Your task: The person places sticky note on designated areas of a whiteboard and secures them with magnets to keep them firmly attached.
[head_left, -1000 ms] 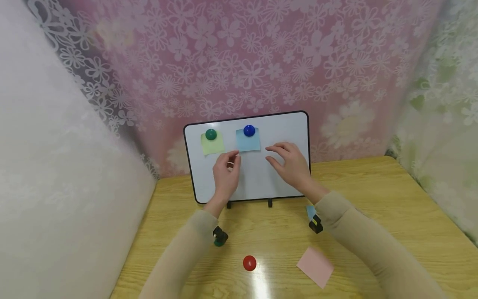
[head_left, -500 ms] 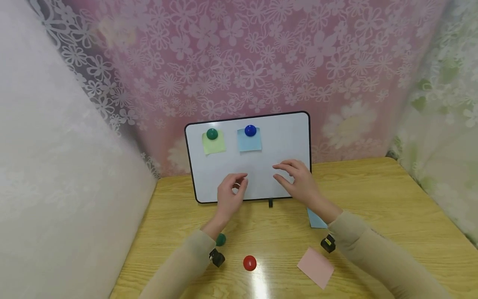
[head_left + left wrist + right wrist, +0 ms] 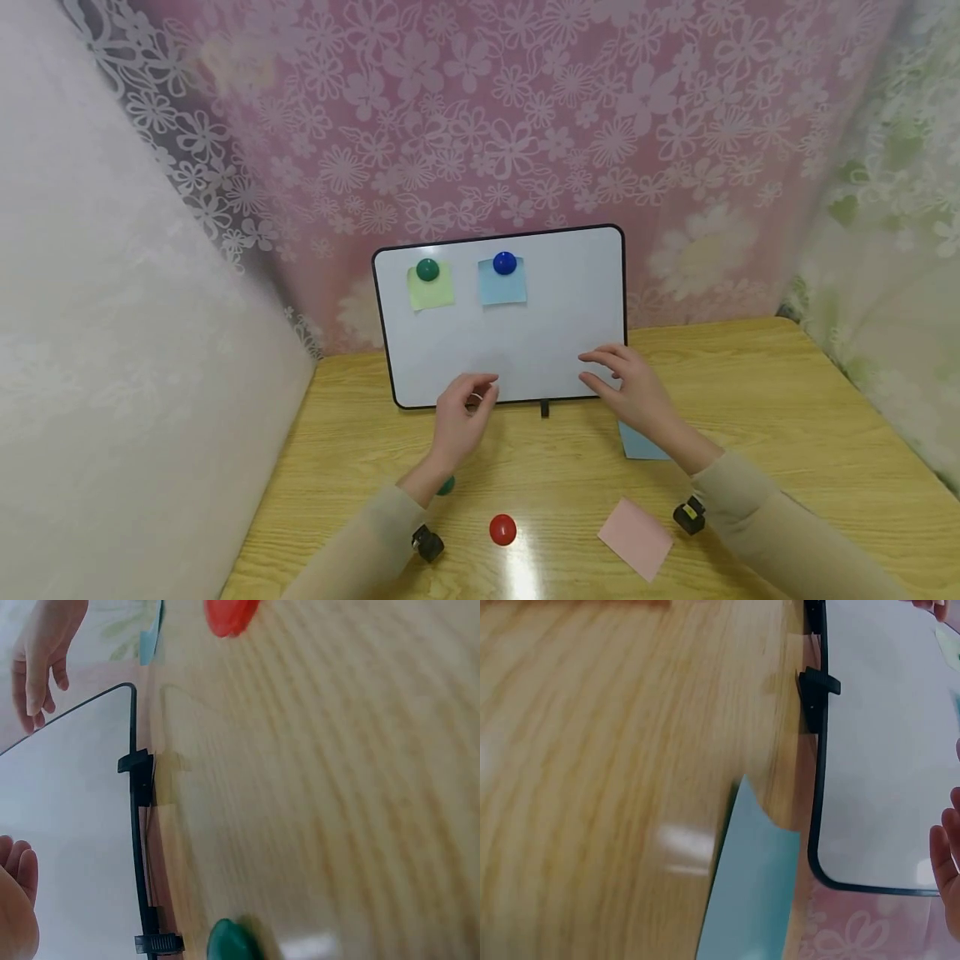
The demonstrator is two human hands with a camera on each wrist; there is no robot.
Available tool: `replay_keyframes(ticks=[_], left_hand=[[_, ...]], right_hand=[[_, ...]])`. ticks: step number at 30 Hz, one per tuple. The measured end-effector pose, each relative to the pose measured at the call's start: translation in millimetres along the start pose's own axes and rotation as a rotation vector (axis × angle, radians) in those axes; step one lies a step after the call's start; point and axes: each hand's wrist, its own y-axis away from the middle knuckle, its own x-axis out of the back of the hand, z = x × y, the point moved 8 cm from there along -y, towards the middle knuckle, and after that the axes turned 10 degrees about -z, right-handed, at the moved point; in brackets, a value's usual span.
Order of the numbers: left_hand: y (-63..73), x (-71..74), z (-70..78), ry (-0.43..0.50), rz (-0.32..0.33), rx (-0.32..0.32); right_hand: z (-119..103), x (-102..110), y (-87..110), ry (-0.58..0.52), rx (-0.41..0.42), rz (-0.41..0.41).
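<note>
A white magnetic board (image 3: pixel 555 333) with a black frame leans at the back of the table. On it, a green magnet (image 3: pixel 427 269) sits over a pale green sticky note (image 3: pixel 431 293), and a blue magnet (image 3: pixel 505 263) over a light blue note (image 3: pixel 502 290). My left hand (image 3: pixel 459 417) hovers before the board's lower edge, fingers loosely bent and holding nothing. My right hand (image 3: pixel 633 392) is by the lower right corner, thumb and fingers apart, also holding nothing. Below it lies another blue note (image 3: pixel 641 443), partly hidden by the wrist; the right wrist view shows its curled corner (image 3: pixel 761 855).
A red magnet (image 3: pixel 503 530) lies on the wooden table (image 3: pixel 555 483) near the front, with a pink note (image 3: pixel 636 538) to its right. Another green magnet (image 3: pixel 446 486) is partly covered by the left forearm. Black clips (image 3: pixel 815 697) support the board's lower edge.
Both hands have come down from beside the blue note on the board towards its lower edge. The right hand has also moved right. Magnets and notes stay where they were.
</note>
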Motion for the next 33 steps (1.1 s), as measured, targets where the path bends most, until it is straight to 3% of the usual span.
replay_keyframes(ticks=[19,23,28,33], left_hand=[[28.0,-9.6,3.2,-0.015,-0.204,0.002],[33.5,-10.7,5.8,-0.038,-0.260,-0.012],[39.0,-15.9,10.7,-0.076,-0.383,-0.008],[46.4,-23.2,21.6,-0.106,-0.519,-0.082]], right_hand=[[31,7,37.7,0.002,-0.120,-0.091],[32,7,45.4,-0.004,-0.142,-0.155],[30,6,54.9,-0.030,-0.149,-0.257],[27,4,65.4,-0.033,-0.112,-0.403]])
